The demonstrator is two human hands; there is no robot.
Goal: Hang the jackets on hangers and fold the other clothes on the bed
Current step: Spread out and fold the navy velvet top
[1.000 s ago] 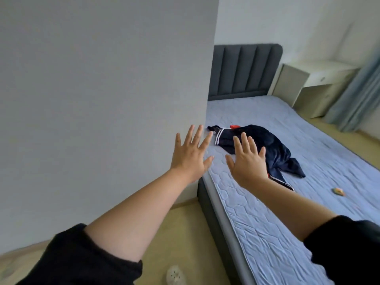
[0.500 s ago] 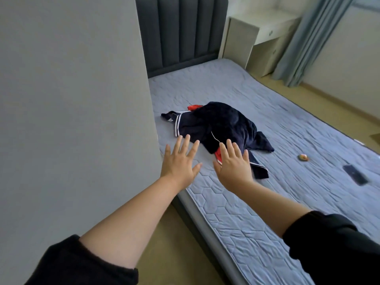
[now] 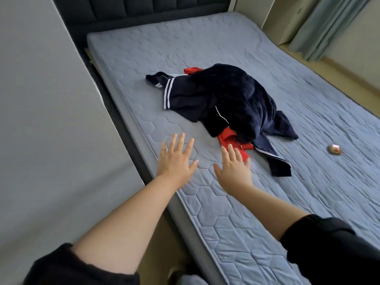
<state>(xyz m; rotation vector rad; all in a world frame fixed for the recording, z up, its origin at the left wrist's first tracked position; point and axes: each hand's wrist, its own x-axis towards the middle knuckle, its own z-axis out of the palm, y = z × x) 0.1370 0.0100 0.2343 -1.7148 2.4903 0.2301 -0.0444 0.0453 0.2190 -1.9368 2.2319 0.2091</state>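
My left hand [image 3: 176, 161] and right hand [image 3: 234, 171] reach flat, fingers spread, empty, over the bed [image 3: 216, 223]. The navy clothes heap [image 3: 230, 99] lies mid-bed, half burying a red cloth [image 3: 228, 138]; I cannot tell its garments apart.

The mattress [image 3: 205, 212] was covered in matt blue-grey quilted cloth, stitched in hexagons and lightly wrinkled. The fleecy navy garment [image 3: 236, 95] looked plush and soft. The striped navy garment [image 3: 181, 93] was a smoother, flatter woven cloth. The red cloth [image 3: 232, 140] had a faint satin sheen. The headboard [image 3: 127, 5] was padded dark grey upholstery. The wall [image 3: 41, 120] looked smooth and matt. The curtain [image 3: 329, 23] was plain cloth, and the sleeves [image 3: 339, 254] were matt black fabric.
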